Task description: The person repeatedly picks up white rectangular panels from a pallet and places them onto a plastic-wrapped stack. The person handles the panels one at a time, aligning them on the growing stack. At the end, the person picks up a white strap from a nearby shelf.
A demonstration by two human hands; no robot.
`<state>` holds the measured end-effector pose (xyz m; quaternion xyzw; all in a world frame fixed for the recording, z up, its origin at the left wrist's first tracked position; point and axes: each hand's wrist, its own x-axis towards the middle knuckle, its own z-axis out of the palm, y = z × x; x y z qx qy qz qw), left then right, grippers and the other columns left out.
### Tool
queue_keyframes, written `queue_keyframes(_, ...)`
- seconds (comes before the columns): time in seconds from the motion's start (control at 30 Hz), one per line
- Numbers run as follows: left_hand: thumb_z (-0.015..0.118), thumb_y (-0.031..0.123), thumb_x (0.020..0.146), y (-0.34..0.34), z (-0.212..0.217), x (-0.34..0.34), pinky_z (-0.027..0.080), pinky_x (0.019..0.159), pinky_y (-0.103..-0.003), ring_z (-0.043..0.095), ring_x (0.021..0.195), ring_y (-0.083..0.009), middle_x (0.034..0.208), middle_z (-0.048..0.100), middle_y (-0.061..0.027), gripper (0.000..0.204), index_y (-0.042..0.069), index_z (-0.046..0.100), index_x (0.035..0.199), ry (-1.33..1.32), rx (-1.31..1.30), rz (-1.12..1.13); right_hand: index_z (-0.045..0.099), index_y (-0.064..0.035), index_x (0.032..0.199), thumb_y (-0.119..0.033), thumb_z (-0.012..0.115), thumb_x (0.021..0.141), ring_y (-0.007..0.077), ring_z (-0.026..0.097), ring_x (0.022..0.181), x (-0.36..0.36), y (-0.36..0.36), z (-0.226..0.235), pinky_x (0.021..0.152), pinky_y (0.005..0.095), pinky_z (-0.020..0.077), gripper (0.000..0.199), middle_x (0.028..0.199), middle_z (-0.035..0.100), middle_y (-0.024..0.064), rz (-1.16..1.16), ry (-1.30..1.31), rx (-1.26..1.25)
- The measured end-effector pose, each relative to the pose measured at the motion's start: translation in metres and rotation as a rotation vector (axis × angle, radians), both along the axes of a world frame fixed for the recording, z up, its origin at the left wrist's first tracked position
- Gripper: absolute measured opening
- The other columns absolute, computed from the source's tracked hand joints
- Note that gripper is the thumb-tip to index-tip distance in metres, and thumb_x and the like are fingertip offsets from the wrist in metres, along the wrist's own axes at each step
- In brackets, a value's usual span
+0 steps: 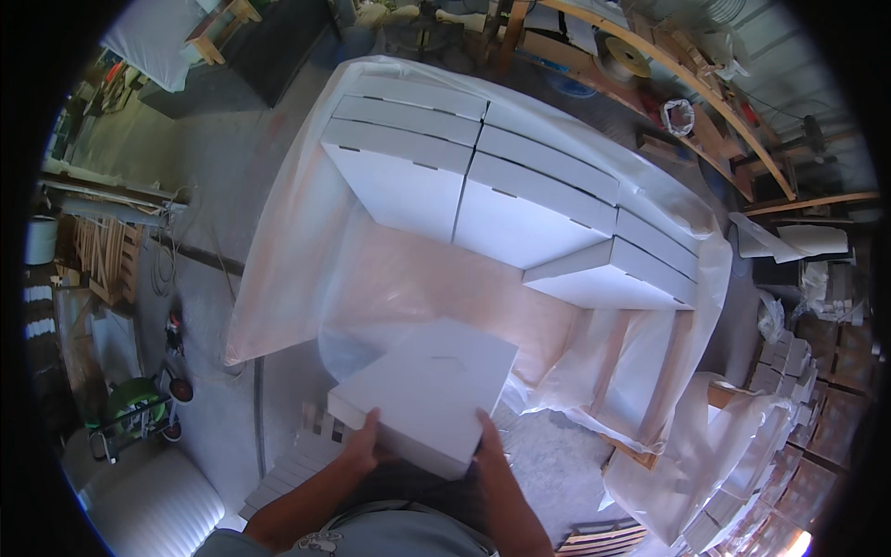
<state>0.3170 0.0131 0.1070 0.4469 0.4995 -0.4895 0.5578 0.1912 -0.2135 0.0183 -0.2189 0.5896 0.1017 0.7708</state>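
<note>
- One white box (436, 376), flat and closed, held in front of the person's waist, well above the floor; its far part overlaps the plastic-lined platform in view
- One left hand (362, 446), gripping the box at its near left edge, thumb on the top face, other fingers mostly hidden
- One right hand (489, 438), gripping the same box at its right edge near the close corner, thumb uppermost, other fingers largely out of sight
- One clear plastic sheet (283, 269), loose and creased, spread over the platform and rising around the boxes
- One set of white boxes (399, 190), in three side-by-side groups at the far side of the sheet, small dark slots along their edges
- Wooden slats (670, 376), at the platform's right end, partly under plastic
- One second plastic sheet (650, 469), draped at lower right, beside stacked pale boxes (780, 367)
- One white ribbed roll (167, 501), on the floor at lower left
- One green reel (135, 407), on a wheeled frame, just beyond the roll
- One spool (626, 58), on a wooden shelf (557, 46) at upper right
</note>
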Motion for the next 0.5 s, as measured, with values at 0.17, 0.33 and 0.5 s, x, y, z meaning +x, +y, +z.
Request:
queue_keyframes(0.17, 0.048, 0.052, 0.091, -0.028, 0.012, 0.011, 0.051, 0.082, -0.051, 0.055, 0.108, -0.0333, 0.127, 0.049, -0.0148, 0.064, 0.011, 0.031, 0.137, -0.081, -0.252, -0.047, 0.050, 0.0020, 0.121, -0.034, 0.049, 0.089, 0.0291, 0.062, 0.094, -0.015, -0.060, 0.005, 0.080, 0.0387, 0.0518, 0.049, 0.106, 0.062, 0.0172, 0.029, -0.066, 0.048)
queue_keyframes(0.33, 0.052, 0.053, 0.089, -0.038, -0.007, 0.054, 0.052, 0.078, -0.047, 0.060, 0.097, -0.0302, 0.115, 0.056, -0.0151, 0.064, 0.004, 0.041, 0.129, -0.137, -0.169, 0.080, 0.051, 0.0014, 0.122, -0.035, 0.047, 0.090, 0.0290, 0.062, 0.092, -0.040, -0.113, 0.012, 0.081, 0.0395, 0.0518, 0.048, 0.105, 0.063, 0.0161, -0.001, -0.175, 0.111)
queue_keyframes(0.5, 0.061, 0.041, 0.086, -0.069, -0.077, 0.064, 0.051, 0.085, -0.044, 0.060, 0.100, -0.0300, 0.115, 0.059, -0.0152, 0.056, 0.000, 0.050, 0.123, -0.371, -0.160, -0.452, 0.050, 0.0005, 0.123, -0.035, 0.046, 0.090, 0.0288, 0.062, 0.094, -0.056, -0.137, -0.005, 0.082, 0.0394, 0.0509, 0.048, 0.105, 0.063, 0.0161, -0.016, -0.193, 0.225)
